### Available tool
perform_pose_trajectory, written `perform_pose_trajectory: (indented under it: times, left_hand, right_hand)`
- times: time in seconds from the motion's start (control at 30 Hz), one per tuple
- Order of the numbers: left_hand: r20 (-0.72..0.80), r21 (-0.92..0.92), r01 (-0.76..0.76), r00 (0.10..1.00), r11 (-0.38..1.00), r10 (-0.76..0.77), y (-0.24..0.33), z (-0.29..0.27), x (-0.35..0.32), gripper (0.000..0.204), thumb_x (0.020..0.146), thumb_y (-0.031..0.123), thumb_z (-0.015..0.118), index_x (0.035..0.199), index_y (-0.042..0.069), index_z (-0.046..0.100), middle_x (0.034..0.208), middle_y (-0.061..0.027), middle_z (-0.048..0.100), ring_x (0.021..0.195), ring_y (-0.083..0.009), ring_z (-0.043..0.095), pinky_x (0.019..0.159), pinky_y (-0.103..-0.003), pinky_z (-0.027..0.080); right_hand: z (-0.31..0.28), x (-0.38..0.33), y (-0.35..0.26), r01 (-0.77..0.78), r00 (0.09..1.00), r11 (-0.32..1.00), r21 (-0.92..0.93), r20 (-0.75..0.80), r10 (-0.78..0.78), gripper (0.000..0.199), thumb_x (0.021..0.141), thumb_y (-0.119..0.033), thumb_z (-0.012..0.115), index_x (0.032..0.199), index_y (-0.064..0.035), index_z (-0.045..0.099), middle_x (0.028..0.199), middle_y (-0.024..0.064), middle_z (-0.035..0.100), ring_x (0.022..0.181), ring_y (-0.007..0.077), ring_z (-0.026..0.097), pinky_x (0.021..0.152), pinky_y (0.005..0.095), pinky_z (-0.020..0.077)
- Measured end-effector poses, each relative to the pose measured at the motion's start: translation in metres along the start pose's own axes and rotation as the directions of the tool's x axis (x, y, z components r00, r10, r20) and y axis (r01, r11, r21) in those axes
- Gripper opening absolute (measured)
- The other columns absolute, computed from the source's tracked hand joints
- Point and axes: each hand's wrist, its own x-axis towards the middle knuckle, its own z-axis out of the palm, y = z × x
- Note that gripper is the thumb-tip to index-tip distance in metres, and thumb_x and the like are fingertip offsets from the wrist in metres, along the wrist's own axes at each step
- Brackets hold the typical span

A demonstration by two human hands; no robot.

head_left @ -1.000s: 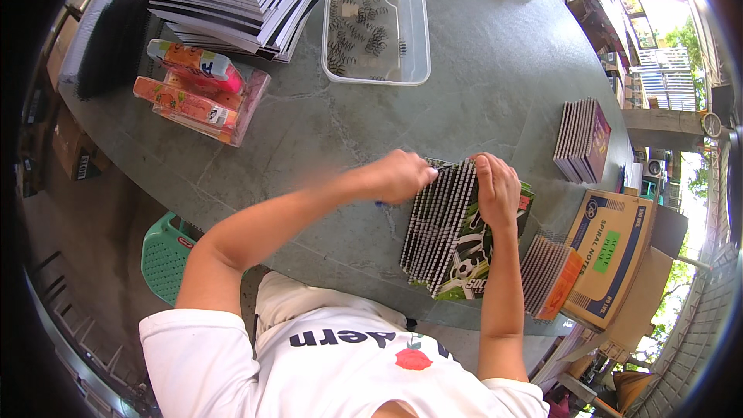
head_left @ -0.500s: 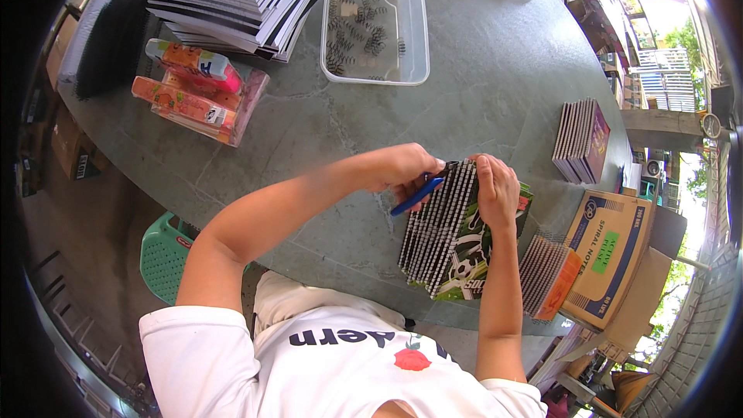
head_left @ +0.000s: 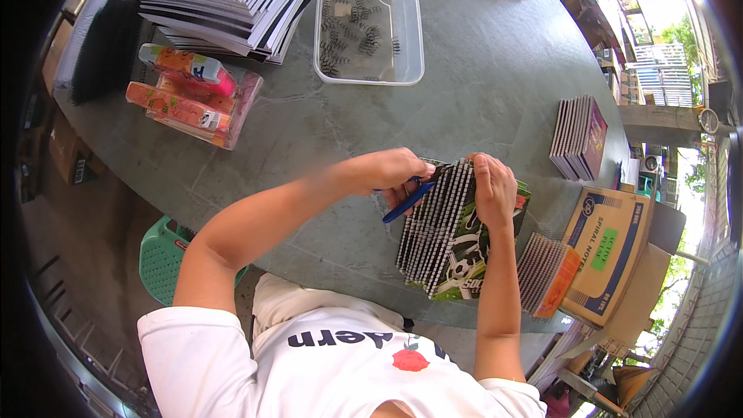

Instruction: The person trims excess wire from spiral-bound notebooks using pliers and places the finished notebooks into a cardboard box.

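A stack of spiral notebooks [head_left: 462, 263] with green soccer-print covers lies fanned out at the table's near edge, its rows of coils facing left. My left hand [head_left: 398, 173] is closed around blue-handled pliers [head_left: 408, 203] beside the far end of the coils. The pliers' jaws are mostly hidden by my fingers and the coils. My right hand [head_left: 494, 186] grips the far end of the stack, thumb on the top cover and fingers over the edge.
A clear plastic tub [head_left: 369, 70] holds loose black coils. Papers [head_left: 224, 4] and orange packs [head_left: 190, 101] stand far left. To the right are purple notebooks [head_left: 579, 138], an orange-covered stack [head_left: 546, 275] and an open carton [head_left: 607, 255]. A green stool [head_left: 162, 259] is left.
My left hand has drawn slightly left with the pliers, away from the coil ends. My right hand keeps its grip on the notebooks.
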Motion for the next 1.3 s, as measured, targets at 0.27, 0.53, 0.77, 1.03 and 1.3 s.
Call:
perform_pose_trajectory:
  times: [0.27, 0.53, 0.77, 1.03, 1.3]
  left_hand:
    - [-0.028, 0.131, -0.1, 0.994, 0.986, 0.105, 0.009, 0.007, 0.002, 0.04, 0.095, 0.036, 0.037, 0.098, -0.001, 0.055, 0.083, -0.0169, 0.061, 0.075, -0.0264, 0.063, 0.069, -0.039, 0.051]
    - [-0.016, 0.127, -0.193, 0.98, 0.973, 0.197, -0.007, 0.004, 0.004, 0.039, 0.095, 0.033, 0.037, 0.098, -0.002, 0.056, 0.08, -0.0139, 0.061, 0.067, -0.0231, 0.062, 0.062, -0.035, 0.052]
    - [0.062, -0.087, -0.051, 0.996, 0.995, 0.056, -0.004, 0.011, 0.006, 0.037, 0.094, 0.032, 0.038, 0.096, -0.001, 0.055, 0.08, -0.0164, 0.061, 0.07, -0.0275, 0.063, 0.063, -0.038, 0.051]
    - [-0.102, 0.481, -0.335, 0.896, 0.81, 0.431, -0.007, 0.013, -0.003, 0.037, 0.094, 0.035, 0.039, 0.097, 0.001, 0.055, 0.083, -0.0183, 0.06, 0.076, -0.0286, 0.062, 0.065, -0.038, 0.05]
    - [-0.013, 0.171, -0.214, 0.976, 0.962, 0.219, 0.005, 0.031, -0.008, 0.038, 0.094, 0.034, 0.04, 0.097, -0.001, 0.055, 0.079, -0.0113, 0.058, 0.07, -0.0216, 0.06, 0.059, -0.032, 0.049]
  right_hand:
    - [-0.004, 0.0, -0.002, -0.033, 0.999, 0.999, 0.006, 0.04, 0.033, 0.044, 0.094, -0.032, 0.029, 0.084, -0.0048, 0.061, 0.087, 0.0088, 0.064, 0.085, 0.0268, 0.058, 0.077, 0.0355, 0.0392]
    - [0.0, -0.001, 0.004, -0.016, 1.0, 1.0, -0.003, 0.0, 0.016, 0.044, 0.094, -0.032, 0.028, 0.085, -0.0044, 0.062, 0.088, 0.0088, 0.064, 0.085, 0.0273, 0.058, 0.077, 0.0358, 0.0397]
    - [-0.002, 0.0, 0.0, -0.033, 0.999, 0.999, 0.007, 0.039, 0.033, 0.047, 0.094, -0.034, 0.027, 0.087, -0.0038, 0.062, 0.088, 0.0107, 0.064, 0.086, 0.0291, 0.057, 0.078, 0.0364, 0.0395]
    - [-0.003, 0.001, 0.001, -0.036, 0.998, 0.999, -0.01, 0.047, 0.036, 0.044, 0.094, -0.031, 0.027, 0.084, -0.0056, 0.061, 0.087, 0.0086, 0.064, 0.084, 0.0273, 0.057, 0.077, 0.0361, 0.0393]
    - [-0.003, -0.002, 0.0, -0.035, 0.999, 0.999, 0.003, 0.039, 0.035, 0.044, 0.095, -0.032, 0.027, 0.084, -0.006, 0.061, 0.087, 0.0089, 0.064, 0.084, 0.0272, 0.057, 0.077, 0.0365, 0.0393]
